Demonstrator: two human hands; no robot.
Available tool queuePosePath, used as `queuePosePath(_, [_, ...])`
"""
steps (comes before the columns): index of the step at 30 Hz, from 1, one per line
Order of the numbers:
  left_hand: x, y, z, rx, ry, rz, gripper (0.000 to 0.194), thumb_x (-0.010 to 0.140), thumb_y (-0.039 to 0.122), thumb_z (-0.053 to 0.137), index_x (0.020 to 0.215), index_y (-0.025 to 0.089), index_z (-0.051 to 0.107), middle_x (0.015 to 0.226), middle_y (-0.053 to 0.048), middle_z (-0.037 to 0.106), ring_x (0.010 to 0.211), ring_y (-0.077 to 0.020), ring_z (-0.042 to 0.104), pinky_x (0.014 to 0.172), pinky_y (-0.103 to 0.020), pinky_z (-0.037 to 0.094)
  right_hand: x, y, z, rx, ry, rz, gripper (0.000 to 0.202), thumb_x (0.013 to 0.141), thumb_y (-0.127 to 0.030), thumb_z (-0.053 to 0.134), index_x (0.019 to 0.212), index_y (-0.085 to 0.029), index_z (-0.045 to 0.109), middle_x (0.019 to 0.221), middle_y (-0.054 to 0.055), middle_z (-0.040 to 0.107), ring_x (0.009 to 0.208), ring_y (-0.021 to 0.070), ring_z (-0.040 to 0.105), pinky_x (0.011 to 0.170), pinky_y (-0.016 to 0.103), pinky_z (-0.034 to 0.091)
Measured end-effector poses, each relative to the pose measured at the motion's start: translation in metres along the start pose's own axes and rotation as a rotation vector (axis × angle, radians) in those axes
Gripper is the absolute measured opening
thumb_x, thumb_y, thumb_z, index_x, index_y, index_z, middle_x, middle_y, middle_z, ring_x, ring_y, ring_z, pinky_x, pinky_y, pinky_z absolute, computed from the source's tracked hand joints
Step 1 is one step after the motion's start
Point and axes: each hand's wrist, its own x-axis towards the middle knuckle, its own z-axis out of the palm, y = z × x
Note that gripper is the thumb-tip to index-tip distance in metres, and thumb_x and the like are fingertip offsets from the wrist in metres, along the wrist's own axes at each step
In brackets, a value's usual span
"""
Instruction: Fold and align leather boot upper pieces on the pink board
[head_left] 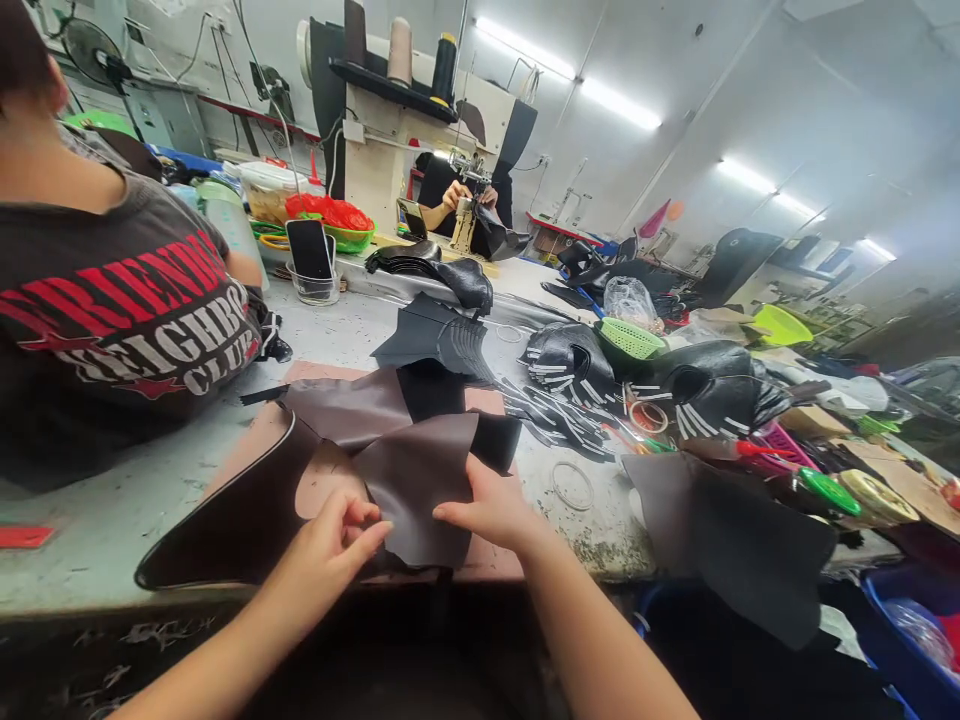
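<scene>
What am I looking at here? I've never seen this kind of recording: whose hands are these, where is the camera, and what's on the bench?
One picture, from a camera worn on a person's head, looking down at their own bare hands. The left hand and right hand both pinch a dark brown leather piece lying on a worn grey worktable. Behind it sits a stack of black cut pieces and a phone in a cup. A co-worker in a printed T-shirt sits at left; another person works a sewing machine at the back.
</scene>
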Motion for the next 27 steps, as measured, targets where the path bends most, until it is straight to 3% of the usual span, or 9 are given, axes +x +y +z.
queuePosePath(3, [0.009, 0.003, 0.019, -0.06, 0.052, -0.07, 0.032, 0.069, 0.051, 0.051, 0.074, 0.022, 0.038, 0.075, 0.001, 0.058, 0.053, -0.0128, 0.056, 0.047, -0.024, 0.044, -0.002, 0.006, 0.0, -0.044, -0.005, 0.062, 0.04, 0.064, -0.015, 0.068, 0.103, -0.021, 0.059, 0.104, 0.003, 0.066, 0.096, 0.0221, 0.06, 0.08, 0.033, 0.047])
queuePosePath(7, [0.014, 0.006, 0.02, -0.011, 0.02, -0.031, 0.025, 0.065, 0.043, 0.05, 0.077, 0.021, 0.051, 0.063, 0.002, 0.058, 0.056, -0.0153, 0.057, 0.055, -0.026, 0.046, -0.003, 0.012, 0.002, -0.191, 0.039, 0.112, 0.017, 0.067, -0.02, 0.069, 0.083, -0.019, 0.063, 0.085, 0.002, 0.067, 0.083, 0.0205, 0.061, 0.068, 0.028, 0.045])
queuePosePath(10, [0.009, 0.011, 0.015, 0.07, -0.009, 0.018, 0.023, 0.066, 0.04, 0.048, 0.071, 0.022, 0.062, 0.071, -0.001, 0.065, 0.069, -0.0185, 0.061, 0.065, -0.029, 0.047, -0.002, 0.017, 0.003, -0.349, 0.088, 0.089, 0.016, 0.067, -0.029, 0.072, 0.074, -0.018, 0.063, 0.082, 0.003, 0.064, 0.078, 0.0193, 0.059, 0.064, 0.027, 0.042])
queuePosePath(13, [0.005, 0.013, 0.011, 0.154, -0.005, 0.057, 0.024, 0.068, 0.039, 0.048, 0.069, 0.023, 0.065, 0.073, -0.001, 0.067, 0.069, -0.0188, 0.062, 0.064, -0.028, 0.047, 0.001, 0.02, 0.003, -0.425, 0.089, 0.085, 0.022, 0.066, -0.034, 0.074, 0.066, -0.017, 0.06, 0.082, 0.004, 0.062, 0.075, 0.018, 0.057, 0.062, 0.026, 0.04])
queuePosePath(18, [0.005, 0.011, 0.013, 0.25, 0.021, 0.096, 0.023, 0.069, 0.04, 0.05, 0.066, 0.023, 0.065, 0.067, 0.0, 0.066, 0.06, -0.0166, 0.059, 0.057, -0.025, 0.045, 0.009, 0.018, -0.002, -0.433, 0.033, 0.129, 0.025, 0.062, -0.036, 0.078, 0.069, -0.017, 0.063, 0.078, 0.003, 0.064, 0.072, 0.0173, 0.058, 0.06, 0.025, 0.039])
queuePosePath(27, [0.006, 0.011, 0.017, 0.324, 0.035, 0.125, 0.024, 0.071, 0.04, 0.048, 0.069, 0.023, 0.065, 0.069, 0.0, 0.066, 0.062, -0.0167, 0.06, 0.058, -0.025, 0.045, 0.01, 0.016, -0.008, -0.41, -0.02, 0.141, 0.027, 0.061, -0.033, 0.079, 0.074, -0.014, 0.064, 0.082, 0.004, 0.065, 0.075, 0.0183, 0.059, 0.059, 0.024, 0.04])
